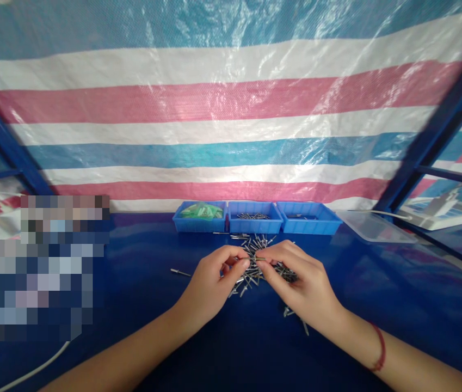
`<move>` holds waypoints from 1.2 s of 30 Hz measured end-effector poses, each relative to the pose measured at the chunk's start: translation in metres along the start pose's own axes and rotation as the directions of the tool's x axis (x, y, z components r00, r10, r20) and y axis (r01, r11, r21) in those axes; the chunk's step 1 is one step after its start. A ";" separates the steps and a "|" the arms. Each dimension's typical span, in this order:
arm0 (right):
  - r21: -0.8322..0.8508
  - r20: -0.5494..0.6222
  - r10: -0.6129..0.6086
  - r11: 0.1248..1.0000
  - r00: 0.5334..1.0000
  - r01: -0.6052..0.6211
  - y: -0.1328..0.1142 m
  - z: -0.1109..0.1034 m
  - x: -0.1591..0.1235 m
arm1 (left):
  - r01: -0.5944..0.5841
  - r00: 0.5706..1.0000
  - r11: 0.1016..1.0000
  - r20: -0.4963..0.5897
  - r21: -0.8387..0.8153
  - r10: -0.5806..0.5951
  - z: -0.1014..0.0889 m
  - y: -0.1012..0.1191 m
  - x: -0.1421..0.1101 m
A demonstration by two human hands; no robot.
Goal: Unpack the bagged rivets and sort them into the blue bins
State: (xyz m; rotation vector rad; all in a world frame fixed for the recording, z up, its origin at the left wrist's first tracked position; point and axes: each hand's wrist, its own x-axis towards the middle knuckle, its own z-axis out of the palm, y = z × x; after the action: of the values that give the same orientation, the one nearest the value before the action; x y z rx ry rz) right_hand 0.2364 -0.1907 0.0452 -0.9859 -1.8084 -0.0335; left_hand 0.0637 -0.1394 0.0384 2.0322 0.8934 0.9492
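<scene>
My left hand [217, 280] and my right hand [303, 277] meet over the blue table, thumbs and forefingers closed in a pinch. Between the fingertips lies a thin metal blind rivet [254, 259], held level by both hands; its ends are partly hidden. Beneath and behind the hands spreads a loose pile of blind rivets [247, 283], partly covered by the right hand. A single rivet [180, 272] lies apart, left of the left hand. A few more rivets [305, 326] rest below the right hand.
Behind the pile stand three blue bins: the left bin [198, 227] holds a green packet, the middle bin [255, 227] rivets, the right bin [311, 227] a few rivets. A clear plastic lid [377, 227] lies farther right. A white cable [35, 371] runs at lower left.
</scene>
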 end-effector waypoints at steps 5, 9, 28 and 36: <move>0.020 0.017 -0.007 1.000 1.000 0.007 -0.003 0.001 0.000 | -0.015 0.998 0.999 0.056 0.048 0.012 -0.001 -0.001 0.001; -0.059 0.000 0.089 0.994 0.996 -0.089 0.015 -0.006 0.007 | -0.083 0.991 0.973 0.123 0.217 0.057 -0.017 0.000 0.008; -0.512 -0.246 0.181 0.809 0.952 -0.287 0.100 -0.034 0.012 | 0.003 0.816 0.661 0.380 0.750 -0.435 -0.106 -0.020 0.018; -0.315 0.058 0.074 0.948 0.996 -0.052 0.050 -0.011 0.008 | -0.125 0.917 0.840 0.385 0.528 -0.106 -0.076 -0.021 0.027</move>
State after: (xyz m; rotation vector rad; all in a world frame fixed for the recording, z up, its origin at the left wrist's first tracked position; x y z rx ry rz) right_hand 0.2755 -0.1576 0.0362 -1.2820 -1.8694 -0.2574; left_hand 0.0078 -0.0837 0.0662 2.5847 0.9935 0.2488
